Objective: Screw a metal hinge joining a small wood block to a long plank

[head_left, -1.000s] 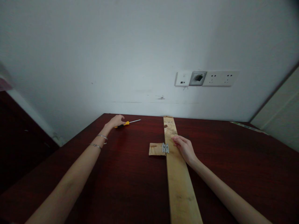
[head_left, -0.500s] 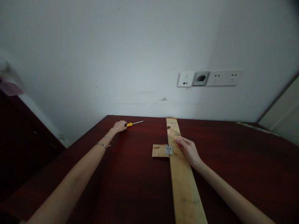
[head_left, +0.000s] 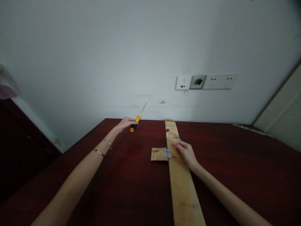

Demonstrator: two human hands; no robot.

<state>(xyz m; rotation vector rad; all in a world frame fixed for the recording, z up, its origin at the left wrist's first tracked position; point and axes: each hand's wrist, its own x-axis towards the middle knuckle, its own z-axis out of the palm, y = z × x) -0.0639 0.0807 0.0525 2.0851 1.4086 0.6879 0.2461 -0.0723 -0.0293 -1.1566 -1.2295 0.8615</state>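
Observation:
My left hand [head_left: 126, 124] grips a screwdriver [head_left: 136, 120] by its yellow and black handle, with the thin steel shaft pointing up and away above the far part of the table. My right hand [head_left: 185, 153] rests on a long pale wooden plank [head_left: 182, 185], its fingers just beside a small metal hinge [head_left: 167, 153]. The hinge lies at the plank's left edge, between the plank and a small piece of plywood [head_left: 159, 154]. Neither the hinge's screws nor its screw holes can be made out at this size.
The dark red wooden table [head_left: 131, 179] ends against a white wall with a row of wall sockets [head_left: 207, 82] above it. A thin strip lies at the far right edge. Dark furniture stands low on the left, and a pale panel stands on the right.
The left hand has lifted the screwdriver off the table and turned it so the shaft points upward. The right hand has stayed on the plank, close to the hinge.

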